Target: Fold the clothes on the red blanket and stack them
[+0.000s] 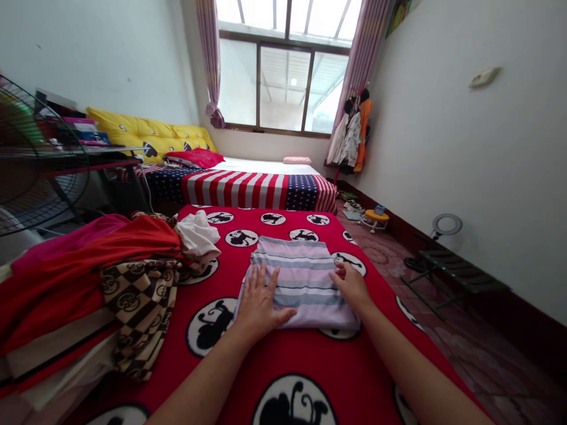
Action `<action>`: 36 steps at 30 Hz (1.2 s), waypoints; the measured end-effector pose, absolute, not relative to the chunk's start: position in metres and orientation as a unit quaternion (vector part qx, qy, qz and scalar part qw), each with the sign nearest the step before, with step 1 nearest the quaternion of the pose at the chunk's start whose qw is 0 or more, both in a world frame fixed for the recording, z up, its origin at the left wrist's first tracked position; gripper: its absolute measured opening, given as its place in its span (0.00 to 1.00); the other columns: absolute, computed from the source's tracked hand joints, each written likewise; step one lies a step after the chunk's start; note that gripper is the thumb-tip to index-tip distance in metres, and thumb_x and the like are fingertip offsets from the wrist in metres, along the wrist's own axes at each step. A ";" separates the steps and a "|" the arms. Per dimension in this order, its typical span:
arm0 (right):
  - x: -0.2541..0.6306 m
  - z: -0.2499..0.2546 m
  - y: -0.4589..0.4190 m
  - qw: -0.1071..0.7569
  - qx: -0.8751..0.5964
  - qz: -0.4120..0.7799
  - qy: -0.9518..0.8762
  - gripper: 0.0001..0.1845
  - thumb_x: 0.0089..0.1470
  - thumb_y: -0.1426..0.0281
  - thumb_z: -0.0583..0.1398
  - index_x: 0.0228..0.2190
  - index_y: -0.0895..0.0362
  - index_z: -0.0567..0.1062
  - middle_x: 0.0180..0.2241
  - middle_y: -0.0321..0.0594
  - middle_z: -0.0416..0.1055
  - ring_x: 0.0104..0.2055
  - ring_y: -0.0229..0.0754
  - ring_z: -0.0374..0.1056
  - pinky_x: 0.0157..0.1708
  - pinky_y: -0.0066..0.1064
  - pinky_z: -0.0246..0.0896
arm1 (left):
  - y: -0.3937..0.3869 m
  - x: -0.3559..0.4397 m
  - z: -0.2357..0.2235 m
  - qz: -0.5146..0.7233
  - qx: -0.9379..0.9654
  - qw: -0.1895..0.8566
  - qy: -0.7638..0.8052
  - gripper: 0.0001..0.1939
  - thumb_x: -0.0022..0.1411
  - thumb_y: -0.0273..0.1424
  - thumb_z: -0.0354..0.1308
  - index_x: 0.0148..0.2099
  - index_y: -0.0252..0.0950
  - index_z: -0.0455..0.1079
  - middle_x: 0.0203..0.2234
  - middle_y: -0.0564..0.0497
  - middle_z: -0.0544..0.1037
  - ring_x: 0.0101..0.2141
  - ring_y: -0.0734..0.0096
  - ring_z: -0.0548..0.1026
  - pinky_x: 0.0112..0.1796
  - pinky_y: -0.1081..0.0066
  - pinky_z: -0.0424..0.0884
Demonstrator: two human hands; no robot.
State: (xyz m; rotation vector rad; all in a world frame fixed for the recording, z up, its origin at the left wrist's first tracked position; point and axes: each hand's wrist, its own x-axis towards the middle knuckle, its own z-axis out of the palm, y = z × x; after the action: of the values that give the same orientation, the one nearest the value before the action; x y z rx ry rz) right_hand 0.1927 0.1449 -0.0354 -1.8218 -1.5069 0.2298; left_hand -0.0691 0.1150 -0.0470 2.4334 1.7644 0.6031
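Note:
A folded striped cloth [297,277], pale purple with grey and white bands, lies on a red bedspread [274,366] printed with black-and-white cartoon circles. My left hand [260,302] rests flat on the cloth's left part, fingers spread and open. My right hand [351,284] presses on the cloth's right edge, its fingers curled over the fabric.
A heap of clothes [88,283] in red, pink, white and a brown checked pattern fills the bed's left side. Beyond lies a second bed with a stars-and-stripes cover [248,186]. A fan [31,159] stands far left; a folding stool [447,271] and ring light [446,225] stand right.

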 end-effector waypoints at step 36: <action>0.181 -0.043 0.128 0.104 -0.727 0.035 -0.678 0.34 0.61 0.54 0.47 0.63 0.59 0.56 0.66 0.49 0.46 0.68 0.55 0.40 0.62 0.61 0.35 | 0.110 -0.080 -0.040 0.105 0.766 0.040 0.633 0.47 0.61 0.56 0.43 0.68 0.22 0.47 0.66 0.32 0.44 0.66 0.49 0.43 0.62 0.52 0.45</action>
State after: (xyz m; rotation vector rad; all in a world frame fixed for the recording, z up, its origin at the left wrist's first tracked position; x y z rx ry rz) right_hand 0.1806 0.1278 -0.0431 -2.1441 -1.9991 0.1035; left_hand -0.0799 0.1104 -0.0397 2.3476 1.9387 0.3223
